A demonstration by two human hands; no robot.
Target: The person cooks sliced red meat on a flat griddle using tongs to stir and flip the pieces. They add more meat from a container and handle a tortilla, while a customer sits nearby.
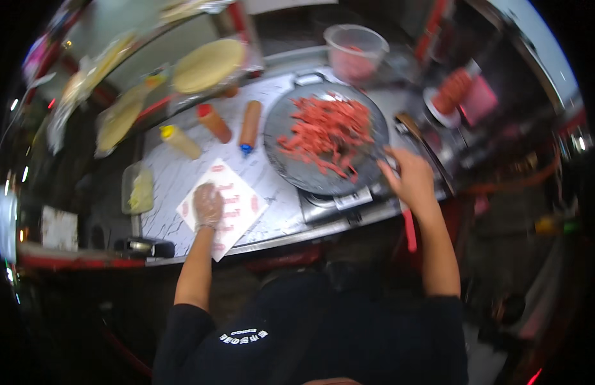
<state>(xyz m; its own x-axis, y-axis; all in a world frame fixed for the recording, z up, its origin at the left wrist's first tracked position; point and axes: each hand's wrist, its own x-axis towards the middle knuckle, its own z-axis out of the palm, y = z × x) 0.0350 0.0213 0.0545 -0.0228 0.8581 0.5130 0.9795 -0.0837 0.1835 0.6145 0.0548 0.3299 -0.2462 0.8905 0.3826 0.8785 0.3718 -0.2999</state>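
My left hand (209, 204), in a clear plastic glove, rests on a square sheet of printed paper (239, 211) lying on the marbled worktop. My bare right hand (409, 175) is at the right rim of a round dark griddle pan (283, 161), its thumb and fingers near the rim; whether they grip it cannot be told. Strips of red meat (326, 125) are heaped on the pan. Left of the pan lie a brown sauce bottle with a blue tip (250, 125), a red-capped sauce bottle (214, 123) and a yellow-capped squeeze bottle (180, 142).
A clear tub of red meat (356, 55) stands behind the pan. Stacked flatbreads (209, 66) are at the back left, a container of shredded vegetable (139, 187) at the left edge. On the right are a wooden-handled utensil (422, 139) and a meat stack on a white base (452, 94).
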